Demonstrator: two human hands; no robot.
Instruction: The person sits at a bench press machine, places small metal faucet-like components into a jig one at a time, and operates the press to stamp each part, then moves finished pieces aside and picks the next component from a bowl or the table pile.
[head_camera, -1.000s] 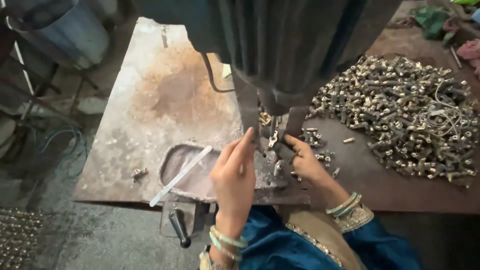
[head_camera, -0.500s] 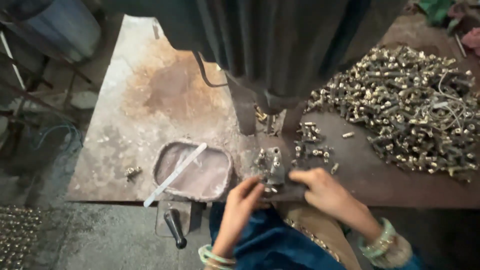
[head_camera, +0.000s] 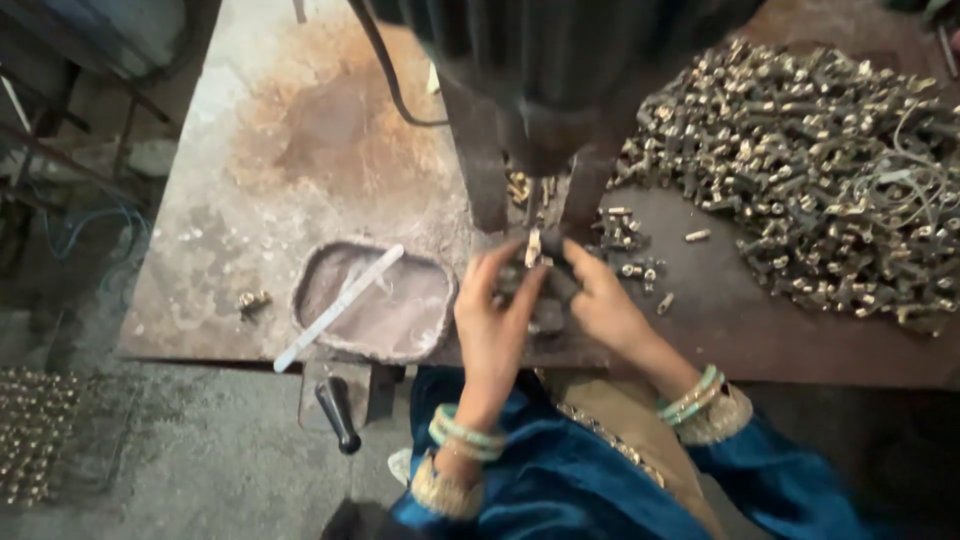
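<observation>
**Both hands closed in under the press head**

Where the fingers meet beneath the dark machine head (head_camera: 560, 90), we see the left hand (head_camera: 495, 320) and the right hand (head_camera: 600, 305) drawn together around a small brass part (head_camera: 533, 247), which stands roughly upright just under the tool. Each grip looks pressed in on that part and on the dark fixture (head_camera: 548, 300) below it, though we cannot tell exactly which fingertips pinch the brass and which only steady the block. We judge that two hands are used here because the piece is small and has to sit straight under the tool, so one hand braces while the other aligns.

Just beyond the right hand, a few loose brass pieces (head_camera: 630, 250) lie scattered on the table (head_camera: 730, 330), near enough to pick up without stretching. Farther to the right sits a large heap of brass fittings (head_camera: 820, 170), well apart from the hands, likely the stock kept clear of the working spot.

To the left of the left hand, a shallow oval metal tray (head_camera: 425, 330) rests near the table edge with a pale flat strip (head_camera: 338, 307) lying slantwise across it; one stray brass piece (head_camera: 252, 300) lies just beside the tray. Below the edge, a black handle (head_camera: 338, 412) hangs down. Both wrists wear green bangles (head_camera: 465, 435) over blue sleeves (head_camera: 560, 480).
</observation>
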